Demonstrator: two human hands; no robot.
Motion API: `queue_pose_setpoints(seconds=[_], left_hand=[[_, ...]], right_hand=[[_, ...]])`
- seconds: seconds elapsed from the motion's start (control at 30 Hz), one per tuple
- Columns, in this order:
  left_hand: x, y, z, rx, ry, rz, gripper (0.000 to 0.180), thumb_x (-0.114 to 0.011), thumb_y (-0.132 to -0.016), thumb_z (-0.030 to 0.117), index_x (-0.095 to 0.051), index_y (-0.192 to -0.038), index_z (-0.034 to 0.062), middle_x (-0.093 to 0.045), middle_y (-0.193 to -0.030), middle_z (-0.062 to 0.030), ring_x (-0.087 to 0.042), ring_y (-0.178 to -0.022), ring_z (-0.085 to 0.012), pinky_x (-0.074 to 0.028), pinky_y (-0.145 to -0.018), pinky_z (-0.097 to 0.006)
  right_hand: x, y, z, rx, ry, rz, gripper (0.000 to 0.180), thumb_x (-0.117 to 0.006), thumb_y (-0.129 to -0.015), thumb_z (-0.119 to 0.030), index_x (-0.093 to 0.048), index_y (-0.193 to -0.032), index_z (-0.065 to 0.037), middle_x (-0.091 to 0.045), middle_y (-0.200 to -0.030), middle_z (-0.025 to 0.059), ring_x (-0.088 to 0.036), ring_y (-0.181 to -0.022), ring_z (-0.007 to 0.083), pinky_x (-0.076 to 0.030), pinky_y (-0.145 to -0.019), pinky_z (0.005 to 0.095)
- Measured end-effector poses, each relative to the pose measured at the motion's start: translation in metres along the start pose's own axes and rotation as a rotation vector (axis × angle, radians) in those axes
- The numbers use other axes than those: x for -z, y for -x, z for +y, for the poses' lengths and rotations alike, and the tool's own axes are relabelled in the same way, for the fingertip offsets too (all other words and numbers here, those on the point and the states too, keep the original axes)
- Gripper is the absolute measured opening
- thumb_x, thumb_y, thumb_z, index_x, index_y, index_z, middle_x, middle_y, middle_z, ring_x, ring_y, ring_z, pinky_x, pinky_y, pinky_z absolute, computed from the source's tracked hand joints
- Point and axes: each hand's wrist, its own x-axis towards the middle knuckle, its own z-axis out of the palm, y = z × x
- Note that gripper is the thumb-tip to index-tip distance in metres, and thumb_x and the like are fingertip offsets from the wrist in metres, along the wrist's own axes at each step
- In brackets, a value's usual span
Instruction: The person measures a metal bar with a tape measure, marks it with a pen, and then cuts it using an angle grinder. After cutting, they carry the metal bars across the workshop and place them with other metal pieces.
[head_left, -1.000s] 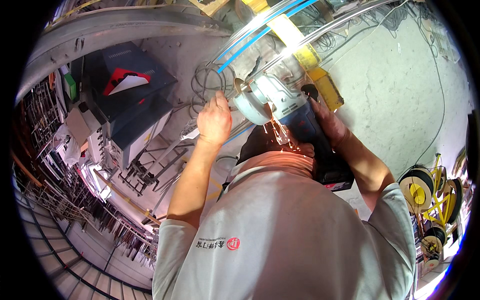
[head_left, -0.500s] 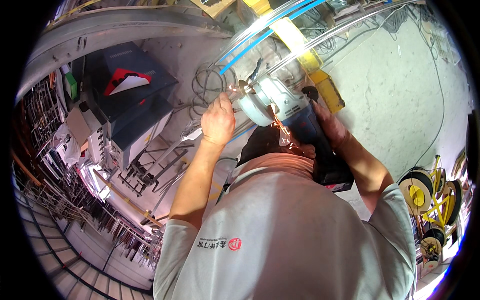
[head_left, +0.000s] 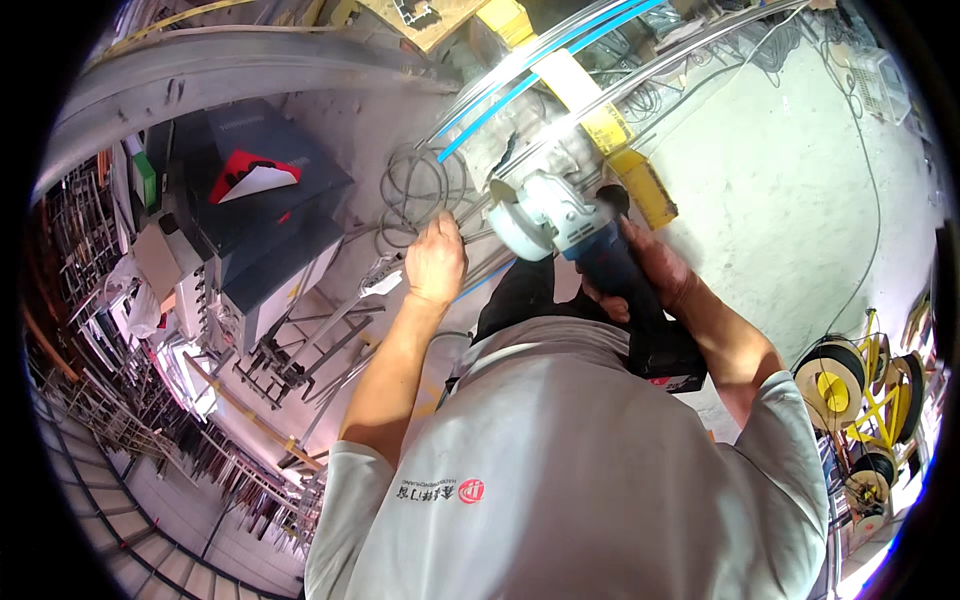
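Note:
My right hand (head_left: 655,268) is wrapped round the dark blue body of a cordless angle grinder (head_left: 608,255). The grinder has a pale grey head, and a light round guard (head_left: 518,232) covers part of its thin disc. A black battery block (head_left: 665,355) sits at its near end, by my waist. My left hand (head_left: 436,262) is closed on a thin metal bar (head_left: 478,226), most of which is hidden by the fist and the guard. The disc edge stands a little to the right of that hand. No sparks show.
Long metal strips, some with blue film (head_left: 490,112), lie across a yellow beam (head_left: 570,85). Coiled cable (head_left: 415,190) rests on the floor behind my left hand. A dark machine cabinet (head_left: 270,190) stands at left, wire spools (head_left: 830,382) at right.
The orange sparks beneath the grinder have stopped. The grinder has tilted and shifted slightly, its guard a little farther from my left hand. Both hands keep their grip.

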Motion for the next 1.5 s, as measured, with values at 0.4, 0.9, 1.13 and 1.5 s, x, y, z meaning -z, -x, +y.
queue_pose_setpoints(seconds=[0.4, 0.9, 1.13, 1.5], left_hand=[[-0.081, 0.065, 0.075, 0.197, 0.67, -0.652, 0.041, -0.07, -0.078, 0.038, -0.069, -0.079, -0.0024, -0.066, -0.081, -0.0279, -0.067, -0.079, -0.0412, -0.052, -0.071, -0.049], [0.072, -0.072, 0.38, 0.124, 1.024, -0.518, 0.032, -0.058, -0.092, 0.026, -0.06, -0.069, 0.0032, -0.055, -0.059, -0.0012, -0.051, -0.054, -0.0108, -0.042, -0.051, -0.03], [0.122, -0.162, 0.498, 0.135, 1.298, -0.549, 0.027, -0.053, -0.096, 0.019, -0.064, -0.08, 0.0015, -0.061, -0.071, -0.0033, -0.056, -0.061, -0.0116, -0.047, -0.056, -0.028], [0.104, -0.433, 0.643, 0.389, 1.63, -0.334, 0.028, -0.055, -0.092, 0.017, -0.063, -0.07, 0.0022, -0.061, -0.066, -0.0052, -0.055, -0.056, -0.013, -0.05, -0.053, -0.03]], right_hand=[[-0.031, 0.192, 0.071, 0.695, 0.142, 0.185, 0.072, -0.067, -0.086, -0.045, -0.05, -0.129, 0.01, -0.064, -0.102, 0.0234, -0.065, -0.074, 0.03, -0.053, -0.061, 0.04], [0.07, 0.472, -0.039, 1.383, 0.319, 0.462, 0.066, -0.07, -0.082, -0.049, -0.05, -0.121, 0.0, -0.061, -0.092, 0.0152, -0.063, -0.075, 0.0235, -0.054, -0.067, 0.04], [0.159, 0.509, -0.146, 1.282, 0.032, 0.119, 0.045, -0.068, -0.087, -0.027, -0.05, -0.119, -0.001, -0.063, -0.086, 0.018, -0.065, -0.075, 0.0318, -0.056, -0.066, 0.0463], [0.271, 0.58, -0.389, 1.058, 0.422, 0.82, 0.019, -0.06, -0.09, -0.015, -0.061, -0.084, 0.003, -0.065, -0.072, 0.0133, -0.064, -0.059, 0.0225, -0.055, -0.055, 0.0354]])
